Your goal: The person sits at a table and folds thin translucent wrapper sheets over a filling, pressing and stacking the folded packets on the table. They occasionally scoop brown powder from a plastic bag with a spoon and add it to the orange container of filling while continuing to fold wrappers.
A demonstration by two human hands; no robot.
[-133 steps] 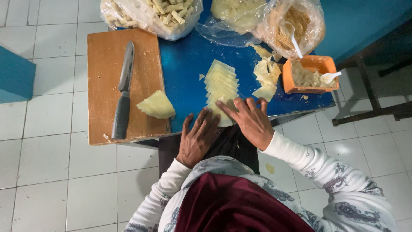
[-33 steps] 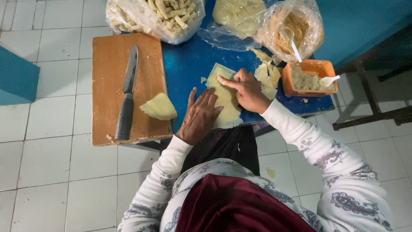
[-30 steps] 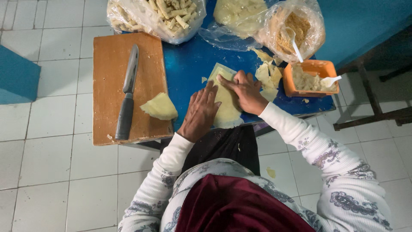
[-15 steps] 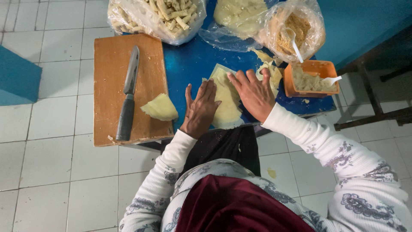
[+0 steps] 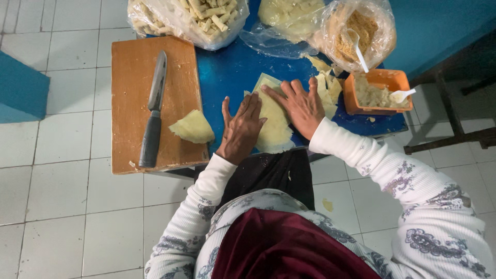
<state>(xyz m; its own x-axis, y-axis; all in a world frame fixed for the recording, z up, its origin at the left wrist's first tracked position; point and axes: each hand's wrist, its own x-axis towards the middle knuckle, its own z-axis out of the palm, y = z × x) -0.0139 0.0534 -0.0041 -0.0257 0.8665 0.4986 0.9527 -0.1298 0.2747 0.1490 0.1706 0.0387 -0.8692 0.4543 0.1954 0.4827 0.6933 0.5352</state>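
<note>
Dough sheet, pale yellow and thin, lies flat on the blue table near the person's edge, under both hands. Left hand rests palm down on the sheet's left side, its fingers straight, close together and pointing toward the far side. Right hand lies palm down on the sheet's right side, fingers spread and angled toward the far left corner of the sheet. Neither hand grips anything.

Packages line the far edge of the table. At far left sits a clear plastic bag filled with short pale rolled sticks. Right of it lies a second clear bag holding pale yellow sheets, partly flattened on the table. Farther right stands a rounded clear bag of brown crumbs with a white spoon stuck in it. Just near of that bag is an orange rectangular tub of pale filling with a white plastic utensil resting in it. More cut dough pieces are stacked between the right hand and the tub.

On the left, a wooden cutting board covers the table's left part and overhangs the near edge. A knife with a dark handle lies along it, and a folded dough piece sits by the board's right edge, just left of the left hand.

Bare blue surface shows between the board and the sheet and beyond the fingertips. White tiled floor lies open to the left and near.
</note>
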